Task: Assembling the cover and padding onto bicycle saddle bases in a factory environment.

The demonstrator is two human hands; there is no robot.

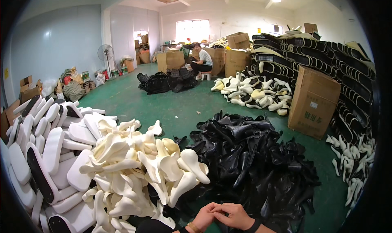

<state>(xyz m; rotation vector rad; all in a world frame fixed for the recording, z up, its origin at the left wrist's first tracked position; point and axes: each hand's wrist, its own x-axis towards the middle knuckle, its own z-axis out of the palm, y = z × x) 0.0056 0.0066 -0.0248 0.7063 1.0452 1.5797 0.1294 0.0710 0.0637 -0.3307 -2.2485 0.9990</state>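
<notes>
At the lower middle, my left hand (205,217) and my right hand (234,216) are closed against each other, the curled fingers meeting. Nothing shows in either hand. Just beyond and to the left lies a heap of cream foam bicycle saddle pads (173,167). A heap of glossy black saddle-shaped pieces (241,151) spreads on the floor ahead and to the right, close to my right hand. White oblong pads (53,151), some with black undersides, are piled at the far left.
A tall cardboard box (314,102) stands at the right before stacked black, pale-edged pads (351,82). Further back lies a cream-and-black saddle pile (253,90). A person (202,61) sits on a stool near black bundles (163,82). A fan (106,53) stands by the left wall.
</notes>
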